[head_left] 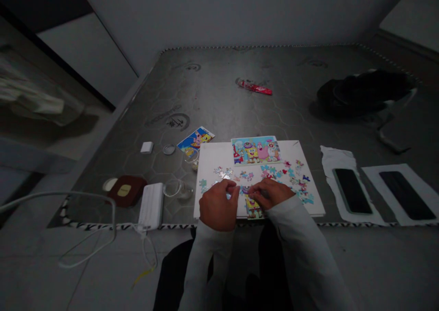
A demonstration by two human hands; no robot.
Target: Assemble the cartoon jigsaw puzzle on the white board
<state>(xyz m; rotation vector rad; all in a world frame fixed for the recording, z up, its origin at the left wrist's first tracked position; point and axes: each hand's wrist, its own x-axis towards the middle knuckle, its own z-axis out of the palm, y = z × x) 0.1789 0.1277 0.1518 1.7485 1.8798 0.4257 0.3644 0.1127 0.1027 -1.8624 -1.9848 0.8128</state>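
From where I stand, a person's two hands are bent over a white board point(212, 153) on the grey mat point(219, 105). The joined puzzle point(253, 209), a small patch with a yellow cartoon figure on it, lies at the board's near edge, between the hands and a little toward the right one.

The left hand point(217, 204) is just to its left, thumb and forefinger curled toward each other with only a narrow space at the tips; I can't tell whether a piece is between them. The right hand point(274, 193) reaches in from the other side, its fingertips over the upper right part of the patch, bunched close together. Whether they pinch a piece or merely press on the patch, I can't make out.

Beyond the hands, the picture card point(255, 150) lies flat at the board's far edge. Loose pieces point(303, 195) are strewn to the right of the right hand, and a few pale ones point(223, 171) lie just past the left hand.

Left of the board stand a clear cup point(174, 188) and a white power bank point(151, 206); a dark phone point(352, 190) rests on paper point(329, 158) to its right.
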